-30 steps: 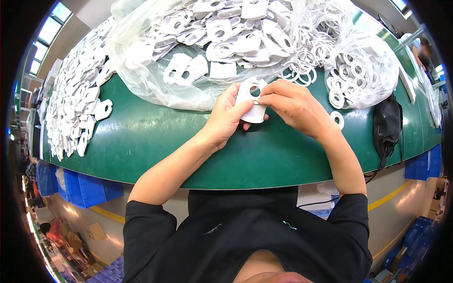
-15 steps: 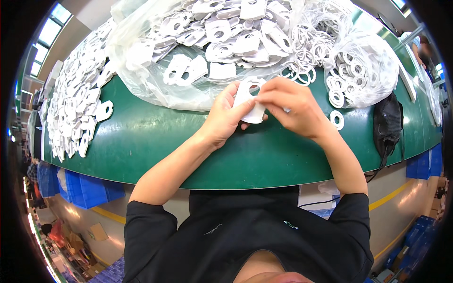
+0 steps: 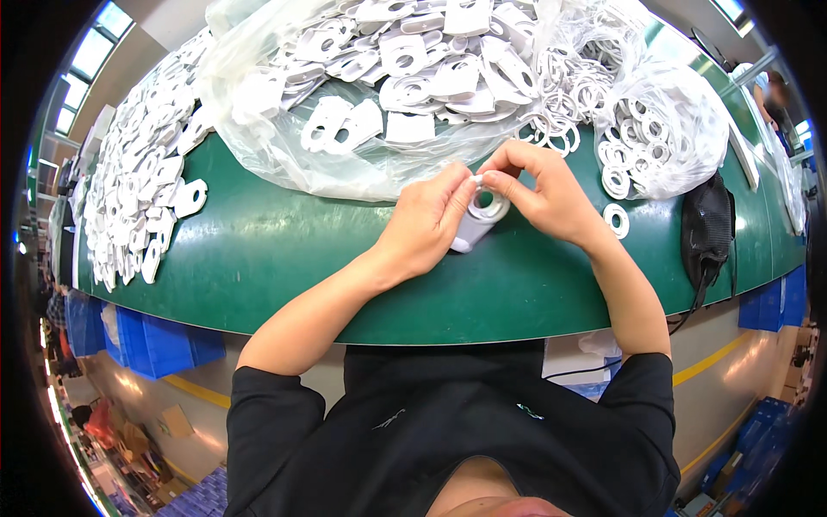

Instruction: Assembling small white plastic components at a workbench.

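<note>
Between my two hands, just above the green table, is a white plastic plate [image 3: 470, 231] with a round hole at its upper right end. A thick white rim circles the hole; whether that rim is a separate ring I cannot tell. My left hand [image 3: 422, 220] is closed on the plate's left side, thumb and fingers pinching near the top of the rim. My right hand [image 3: 551, 196] pinches the rim's upper right edge with thumb and forefinger. One loose white ring [image 3: 616, 221] lies on the table to the right of my right hand.
A clear plastic bag [image 3: 362, 177] spreads beyond my hands, heaped with similar white plates [image 3: 409, 127]. More plates [image 3: 142, 185] are piled at left. White rings [image 3: 637, 129] fill another bag at right, beside a black mesh pouch [image 3: 706, 224]. The green table [image 3: 413, 310] curves before me.
The plate has turned and tilted, its holed end swinging from the far side toward the right. My left hand has rolled over it, and my right hand has shifted to the rim's edge.
</note>
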### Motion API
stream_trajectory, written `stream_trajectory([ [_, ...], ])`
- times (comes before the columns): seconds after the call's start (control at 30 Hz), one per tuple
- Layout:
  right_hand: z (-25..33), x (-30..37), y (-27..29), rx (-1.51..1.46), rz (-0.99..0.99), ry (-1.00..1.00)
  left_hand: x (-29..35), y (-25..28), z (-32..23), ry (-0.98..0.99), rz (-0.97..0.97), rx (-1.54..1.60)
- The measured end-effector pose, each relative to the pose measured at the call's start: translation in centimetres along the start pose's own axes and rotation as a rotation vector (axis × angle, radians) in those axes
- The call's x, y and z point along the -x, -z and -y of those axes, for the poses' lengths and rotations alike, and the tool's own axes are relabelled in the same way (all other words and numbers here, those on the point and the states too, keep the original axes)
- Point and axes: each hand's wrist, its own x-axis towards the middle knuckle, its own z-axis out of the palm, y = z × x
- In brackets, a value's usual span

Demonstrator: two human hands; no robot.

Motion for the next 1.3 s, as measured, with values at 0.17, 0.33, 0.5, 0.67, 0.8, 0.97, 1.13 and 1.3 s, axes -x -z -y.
stream_trajectory([
  [0.17,-0.1,0.2,-0.7,0.085,-0.025,0.027,0.2,0.0,0.0,0.021,-0.024,-0.202],
  [0.33,-0.6,-0.4,-1.5,-0.404,-0.248,-0.134,-0.2,-0.8,0.5,0.125,-0.157,0.413],
  [0.5,-1.7,-0.2,-1.3,-0.454,-0.233,-0.177,0.0,-0.8,-0.1,0.161,0.026,0.628],
  [0.67,-1.0,-0.1,-1.2,-0.123,-0.203,-0.02,-0.5,0.1,0.6,0.173,0.038,0.561],
  [0.8,-1.0,-0.1,-1.2,0.009,-0.135,0.031,-0.4,0.4,1.0,0.153,0.064,0.421],
  [0.97,-1.1,0.1,-1.6,0.001,-0.101,-0.006,-0.3,0.4,0.2,0.101,-0.118,-0.103],
  [1.13,-0.7,0.1,-2.3,0.031,-0.062,-0.092,-0.3,0.4,1.6,0.071,-0.143,-0.085],
  [1.3,-0.8,-0.1,-2.9,-0.619,-0.314,-0.247,-0.2,-0.5,-0.7,0.221,-0.169,0.43],
])
